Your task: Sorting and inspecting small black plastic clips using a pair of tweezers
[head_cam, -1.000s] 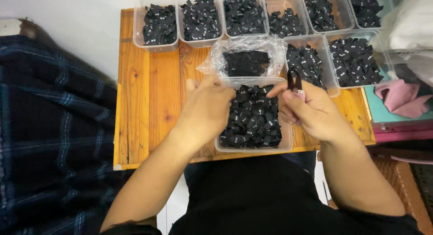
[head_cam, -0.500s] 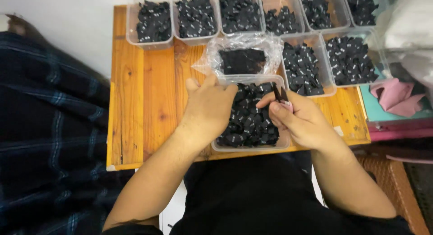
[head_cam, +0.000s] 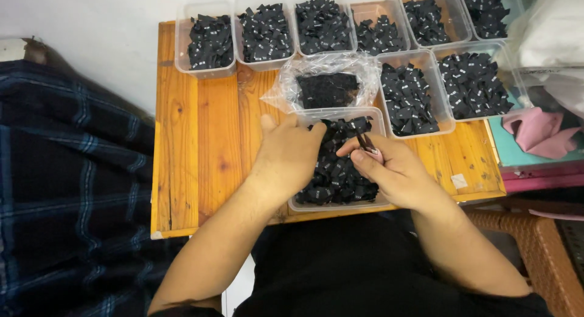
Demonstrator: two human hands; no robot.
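Fingers of right hand (head_cam: 398, 171) pinched shut on a small dark tool (head_cam: 367, 143), thumb and forefinger clamping it, tip pointing down into the near tub (head_cam: 338, 202). Left hand (head_cam: 289, 156) lies palm down on the tub's left edge, fingers loosely curled over the black tags (head_cam: 334, 174) inside, holding nothing that shows. Near tub is clear plastic, full of small black folded tags, sits at the front edge of the wooden table (head_cam: 201, 140), right in front of the person's body. Just behind it, touching or nearly so, a crumpled clear bag (head_cam: 286, 86) with a black pile inside. Right of the bag, two more clear tubs (head_cam: 453, 113) of black tags side by side. Along the back edge of the table, a row of tubs (head_cam: 210, 70), all with the same black tags with tiny white marks. Left of the table, dark blue plaid cloth (head_cam: 67, 189). Right of the table, pink cloth (head_cam: 538, 131) on a teal surface, white bag above it. Woven chair (head_cam: 547, 250) at lower right.
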